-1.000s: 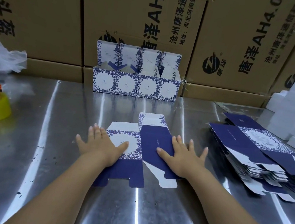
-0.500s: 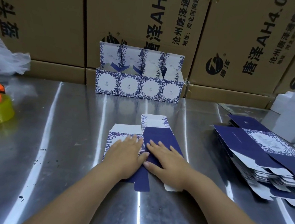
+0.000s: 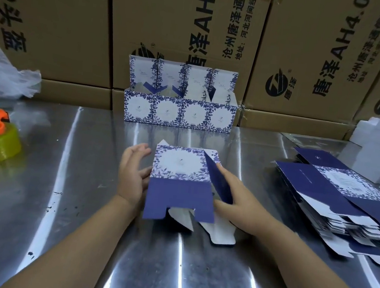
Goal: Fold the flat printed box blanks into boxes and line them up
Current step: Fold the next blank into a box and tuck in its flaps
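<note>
**Blank half-raised at mid-table**

The box blank (image 3: pixel 180 180) stands partly opened on the steel table (image 3: pixel 69 213). Its floral face is towards the camera, with a navy flap below and white flaps trailing on the surface. The left hand (image 3: pixel 132 175) lies against the blank's left edge, fingers loosely straight and a little apart. The right hand (image 3: pixel 235 196) holds the navy side panel, fingers and thumb curled round it. Four folded boxes (image 3: pixel 179 113) stand in a touching row at the far edge, lids up, against brown cartons (image 3: pixel 174 23). A stack of flat blanks (image 3: pixel 343 204) lies well to the right.
</note>
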